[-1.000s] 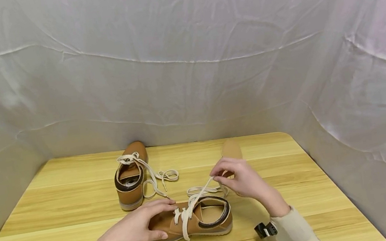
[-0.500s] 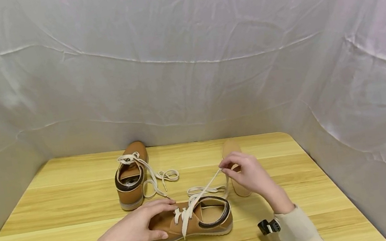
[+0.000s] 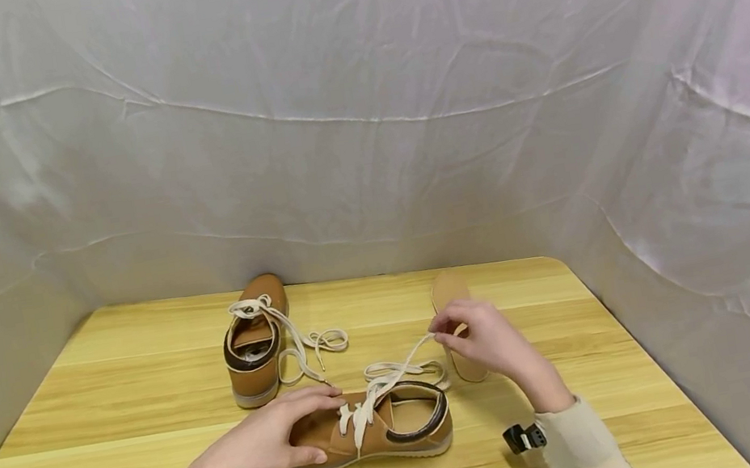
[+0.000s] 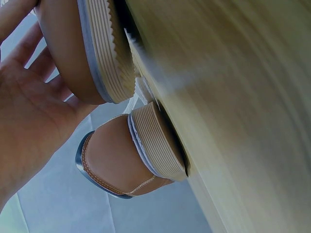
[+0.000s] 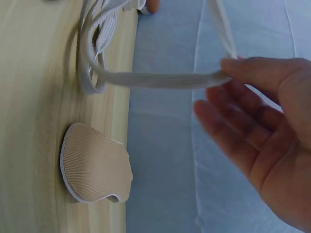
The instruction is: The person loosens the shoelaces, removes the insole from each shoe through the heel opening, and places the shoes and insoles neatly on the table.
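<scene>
A brown lace-up shoe lies sideways across the near part of the table, toe to the left. My left hand grips its toe, thumb on the near side and fingers over the far side. In the left wrist view, the toe and its ribbed sole sit against the palm. To the right of the shoe, my right hand pinches a cream shoelace between thumb and fingertips, raised above the table. The lace slopes down from there to the eyelets, and more of it lies looped behind the shoe.
A second brown shoe stands at the back left, heel toward me, its loose laces trailing right. Beyond my right hand lies a tan insole, partly covered by that hand. Grey cloth walls surround the wooden table.
The right hand has moved right with the lace. The lace loop hanging over the shoe's near side has been drawn up and shrunk. The left hand stays on the toe.
</scene>
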`<state>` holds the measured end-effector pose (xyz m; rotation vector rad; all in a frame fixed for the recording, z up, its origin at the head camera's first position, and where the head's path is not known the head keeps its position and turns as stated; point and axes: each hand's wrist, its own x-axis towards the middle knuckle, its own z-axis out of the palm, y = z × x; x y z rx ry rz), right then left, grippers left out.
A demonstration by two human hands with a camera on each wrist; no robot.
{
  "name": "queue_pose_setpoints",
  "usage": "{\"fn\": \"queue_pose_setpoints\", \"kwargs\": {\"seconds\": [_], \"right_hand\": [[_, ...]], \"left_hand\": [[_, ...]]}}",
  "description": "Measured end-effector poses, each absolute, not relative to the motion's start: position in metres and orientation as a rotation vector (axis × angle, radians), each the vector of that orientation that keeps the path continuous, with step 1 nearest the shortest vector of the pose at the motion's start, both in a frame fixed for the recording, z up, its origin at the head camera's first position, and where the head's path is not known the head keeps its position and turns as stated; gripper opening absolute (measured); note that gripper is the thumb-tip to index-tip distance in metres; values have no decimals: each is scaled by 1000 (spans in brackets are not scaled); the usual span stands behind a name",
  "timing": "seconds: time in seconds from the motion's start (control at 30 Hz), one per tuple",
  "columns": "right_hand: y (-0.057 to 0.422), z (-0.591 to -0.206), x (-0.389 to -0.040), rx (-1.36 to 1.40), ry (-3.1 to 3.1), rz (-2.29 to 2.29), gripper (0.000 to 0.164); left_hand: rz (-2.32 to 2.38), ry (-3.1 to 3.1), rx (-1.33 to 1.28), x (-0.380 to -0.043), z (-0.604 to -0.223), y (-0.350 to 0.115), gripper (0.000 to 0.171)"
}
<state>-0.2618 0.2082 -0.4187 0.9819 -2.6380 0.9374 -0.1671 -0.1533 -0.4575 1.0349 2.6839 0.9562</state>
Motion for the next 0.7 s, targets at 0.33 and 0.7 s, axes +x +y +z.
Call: {"fn": "queue_pose_setpoints", "kwargs": {"seconds": [0.33, 0.7], "right_hand": [[205, -424, -261, 1128, -2821, 803, 13], [195, -422, -255, 1123, -2663, 965, 13]], "left_hand": [[958, 2686, 1037, -167, -458, -154, 63], [950, 2691, 1040, -167, -458, -154, 63]]}}
